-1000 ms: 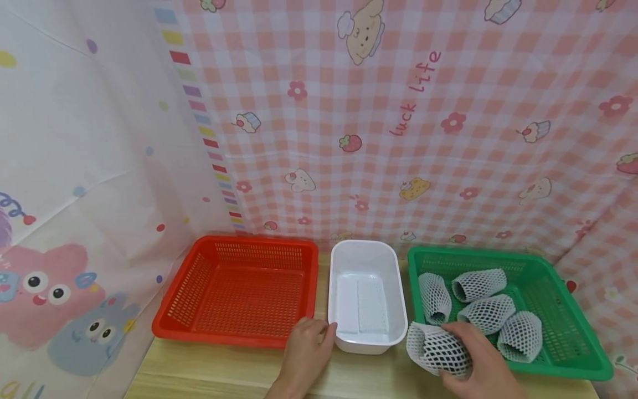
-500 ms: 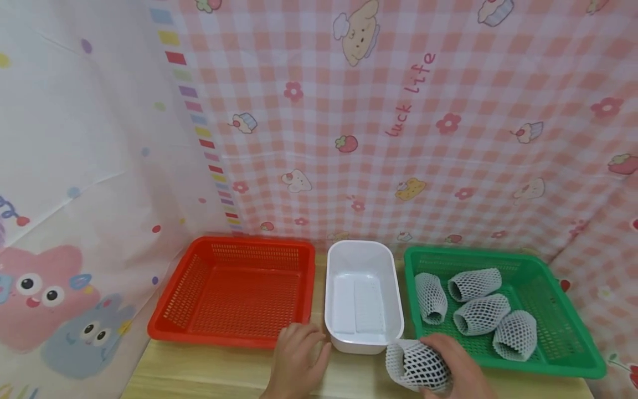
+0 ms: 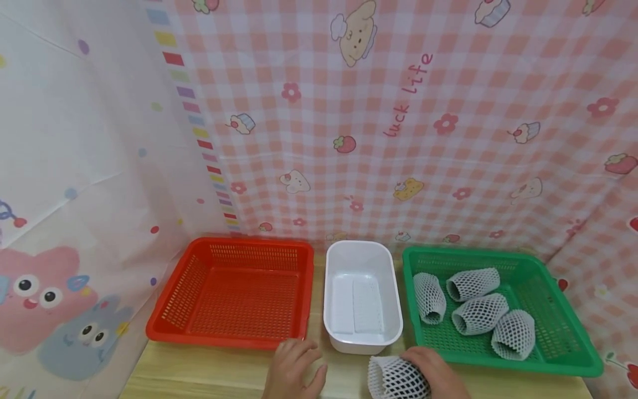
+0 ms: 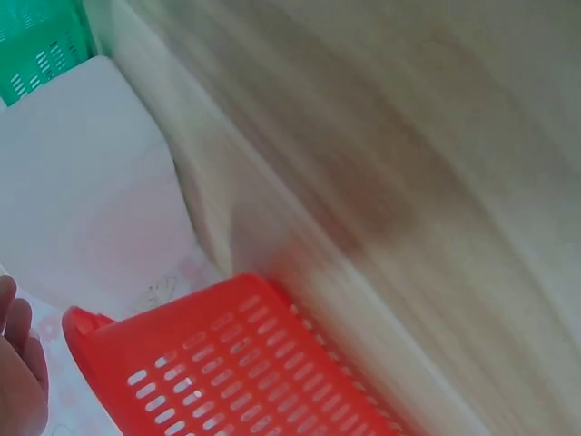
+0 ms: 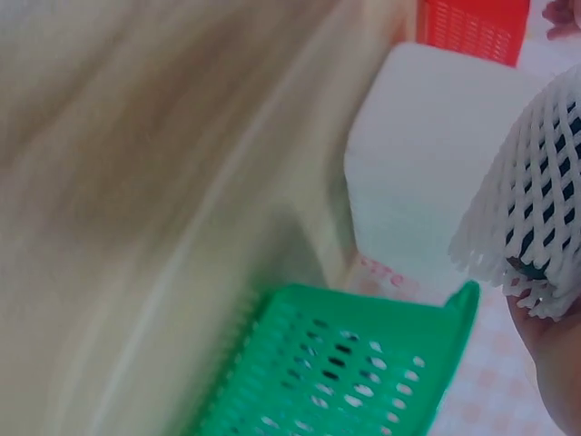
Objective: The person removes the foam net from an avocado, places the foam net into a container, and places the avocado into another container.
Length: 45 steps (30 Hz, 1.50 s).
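Left to right: white curtain (image 3: 109, 166) is hanging at far left with cartoon prints, pale strokes at its bottom corner cut off, can't read. Red basket (image 3: 249, 299) is sitting on the wood table (image 3: 199, 371). Left hand (image 3: 293, 371) is staying loose by the basket's front rim, fingers relaxed, holding nothing; can't tell if it's touching. Left wrist view is catching just a slice of that hand, plus the basket's slotted outer wall. White tub (image 3: 362, 310) is standing between the 2 baskets. Pink checked curtain (image 3: 309, 155) behind is reading "luck life". Right hand (image 3: 437, 374) is gripping a net sleeve (image 3: 396, 379) in front of the tub's right corner; hand and frame edge are hiding part of it. Right wrist view is showing the sleeve's ragged end and something dark inside, can't tell what. Green basket (image 3: 548, 310) is holding 4 more sleeves (image 3: 480, 315); only the head view is showing those.
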Motion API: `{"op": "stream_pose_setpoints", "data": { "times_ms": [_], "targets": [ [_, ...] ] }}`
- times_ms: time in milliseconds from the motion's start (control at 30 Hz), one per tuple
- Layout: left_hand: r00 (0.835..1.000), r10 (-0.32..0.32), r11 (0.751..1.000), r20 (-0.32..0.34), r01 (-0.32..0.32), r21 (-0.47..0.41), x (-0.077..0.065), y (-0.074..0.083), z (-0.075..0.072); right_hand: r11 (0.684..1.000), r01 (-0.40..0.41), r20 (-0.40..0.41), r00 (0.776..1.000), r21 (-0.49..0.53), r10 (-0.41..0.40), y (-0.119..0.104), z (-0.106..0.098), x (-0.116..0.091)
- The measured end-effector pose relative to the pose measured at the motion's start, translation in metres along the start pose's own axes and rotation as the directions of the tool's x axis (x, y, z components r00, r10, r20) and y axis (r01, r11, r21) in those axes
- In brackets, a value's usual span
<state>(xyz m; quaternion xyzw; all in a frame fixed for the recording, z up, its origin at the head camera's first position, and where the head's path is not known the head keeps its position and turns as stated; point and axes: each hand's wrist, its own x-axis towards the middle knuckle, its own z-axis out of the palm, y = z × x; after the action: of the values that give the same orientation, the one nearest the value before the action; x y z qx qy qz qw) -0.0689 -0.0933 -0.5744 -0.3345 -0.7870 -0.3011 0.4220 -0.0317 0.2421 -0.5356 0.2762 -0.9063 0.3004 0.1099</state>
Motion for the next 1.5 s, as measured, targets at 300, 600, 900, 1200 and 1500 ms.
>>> {"op": "stream_pose_setpoints", "data": {
  "times_ms": [300, 600, 900, 1200, 1500],
  "targets": [
    [0.999, 0.038, 0.997, 0.007, -0.037, -0.074, -0.011, 0.002, 0.006, 0.994, 0.112, -0.081, 0.99, 0.001, -0.111, 0.011, 0.042, -0.002],
    [0.986, -0.014, 0.997, 0.168, 0.026, -0.07, -0.028, 0.003, 0.013, 0.999, 0.042, -0.024, 0.999, -0.009, -0.043, 0.001, 0.064, 0.004],
    [0.902, -0.165, 0.978, 0.398, 0.203, -0.055, -0.032, 0.013, 0.009, 0.994, -0.109, 0.11, 0.988, -0.006, 0.109, -0.002, 0.075, 0.008],
    [0.862, -0.189, 0.966, 0.471, 0.249, -0.067, -0.033, 0.013, 0.012, 0.994, -0.111, 0.121, 0.986, -0.018, 0.112, -0.001, 0.085, 0.008],
    [0.865, -0.156, 0.97, 0.476, 0.226, -0.092, -0.037, 0.013, 0.019, 0.995, -0.102, 0.114, 0.988, -0.021, 0.104, 0.0, 0.086, 0.008]
  ]
}}
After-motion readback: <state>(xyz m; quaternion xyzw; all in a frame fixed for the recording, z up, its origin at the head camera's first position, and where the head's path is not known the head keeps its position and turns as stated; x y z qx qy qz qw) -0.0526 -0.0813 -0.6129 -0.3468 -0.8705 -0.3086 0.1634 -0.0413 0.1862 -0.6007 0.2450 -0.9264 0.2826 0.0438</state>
